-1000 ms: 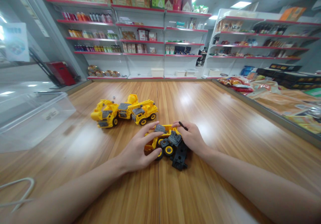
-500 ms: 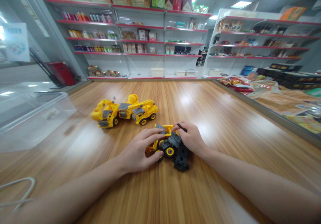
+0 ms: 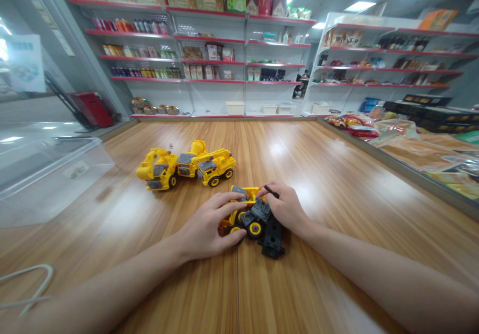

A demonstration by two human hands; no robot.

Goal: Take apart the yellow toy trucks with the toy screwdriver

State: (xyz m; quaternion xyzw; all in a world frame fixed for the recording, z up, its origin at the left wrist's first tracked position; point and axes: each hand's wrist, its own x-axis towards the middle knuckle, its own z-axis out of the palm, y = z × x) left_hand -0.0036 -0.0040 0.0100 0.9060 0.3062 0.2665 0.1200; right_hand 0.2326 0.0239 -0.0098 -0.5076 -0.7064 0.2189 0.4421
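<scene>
My left hand curves around the left side of a cluster of toy truck parts, its fingers apart and its thumb beside a wheel. Yellow body pieces with a grey cab part form the far side. In front sits a dark grey piece with a black wheel with a yellow hub. A long black chassis plate lies on the right. My right hand is closed over the cluster's right side, with a thin black stick protruding from its fingers. The fingertips are partly hidden.
Farther back on the left stand a yellow toy excavator, a mixer truck and a crane truck. A clear plastic bin is at the left edge, a white cable below it. Packaged goods lie at right.
The black chassis plate and the front wheel have shifted slightly toward me and to the right. Both hands have barely moved.
</scene>
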